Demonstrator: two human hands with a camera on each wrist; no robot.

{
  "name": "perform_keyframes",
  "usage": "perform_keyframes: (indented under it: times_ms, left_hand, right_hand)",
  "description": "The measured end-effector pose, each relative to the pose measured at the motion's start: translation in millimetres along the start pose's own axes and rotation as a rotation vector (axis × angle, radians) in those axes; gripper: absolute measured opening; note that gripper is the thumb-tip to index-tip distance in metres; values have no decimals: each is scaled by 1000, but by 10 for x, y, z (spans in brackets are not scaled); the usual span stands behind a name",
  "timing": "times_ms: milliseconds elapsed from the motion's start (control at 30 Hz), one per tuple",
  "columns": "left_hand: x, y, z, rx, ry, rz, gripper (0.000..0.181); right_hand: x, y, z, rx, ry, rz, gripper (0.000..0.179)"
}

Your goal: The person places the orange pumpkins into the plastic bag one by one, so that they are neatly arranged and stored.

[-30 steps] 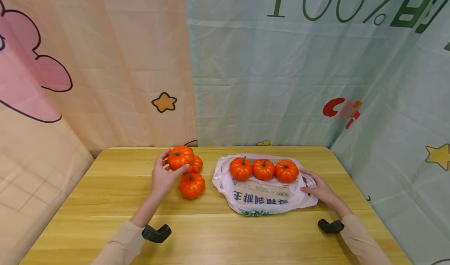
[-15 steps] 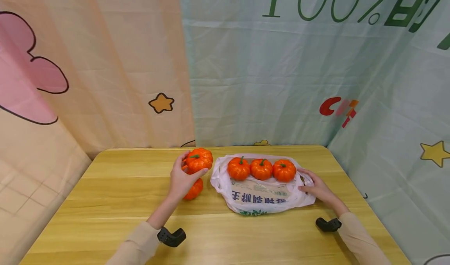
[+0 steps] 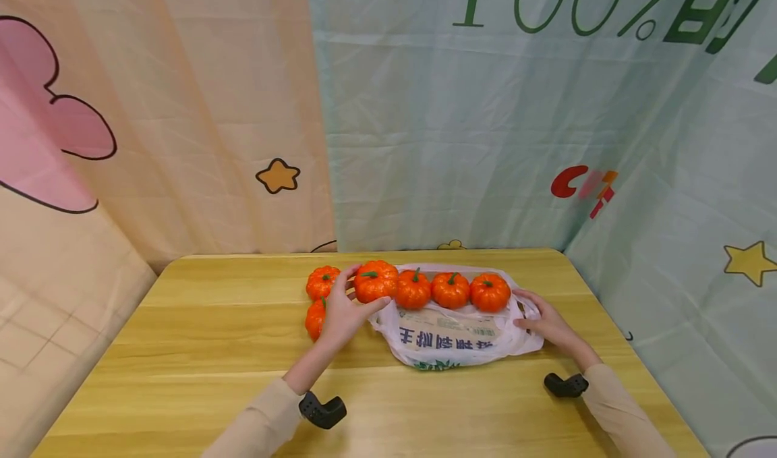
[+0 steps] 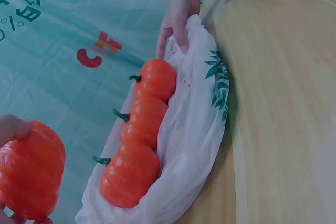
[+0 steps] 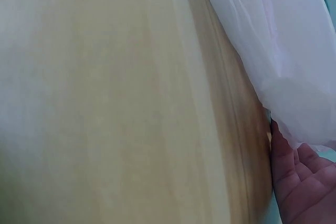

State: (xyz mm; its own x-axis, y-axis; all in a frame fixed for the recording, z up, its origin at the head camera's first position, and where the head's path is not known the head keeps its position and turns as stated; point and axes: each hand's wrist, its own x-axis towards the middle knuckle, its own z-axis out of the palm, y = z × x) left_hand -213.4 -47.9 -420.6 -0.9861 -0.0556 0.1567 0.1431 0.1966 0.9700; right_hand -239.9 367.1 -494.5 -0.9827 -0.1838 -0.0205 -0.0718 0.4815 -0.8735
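Observation:
My left hand (image 3: 344, 315) grips a small orange pumpkin (image 3: 376, 280) with a green stem, thumb on its near side. It hangs at the left end of a white plastic bag (image 3: 516, 342), beside a row of three similar pumpkins (image 3: 451, 290) in the bag's opening. In the left wrist view the held pumpkin (image 4: 32, 174) appears apart from that row (image 4: 144, 121). At the bag's right end, my right hand (image 3: 549, 322) holds the edge between thumb and fingers. The right wrist view has the bag (image 5: 302, 72) partly covering the fingertips of that hand (image 5: 310, 190).
Two more pumpkins stand on the wooden table (image 3: 182, 350) left of my left hand: a far one (image 3: 322, 282) and a nearer one (image 3: 315, 320), partly hidden by the hand. Printed curtains (image 3: 425, 141) rise behind the table and along its sides.
My left hand has carried the pumpkin rightward, from above the loose pumpkins to the bag's left end. The right hand has stayed at the bag's right edge.

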Motion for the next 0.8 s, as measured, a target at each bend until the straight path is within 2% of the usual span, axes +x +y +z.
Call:
perform_keyframes:
  times_ms: [567, 800]
  left_hand:
    - [-105, -1, 638, -23, -129, 61, 80]
    - [-156, -47, 835, -4, -130, 36, 81]
  right_hand:
    - [-4, -25, -34, 0, -1, -10, 68]
    - [-9, -28, -25, -2, -11, -16, 68]
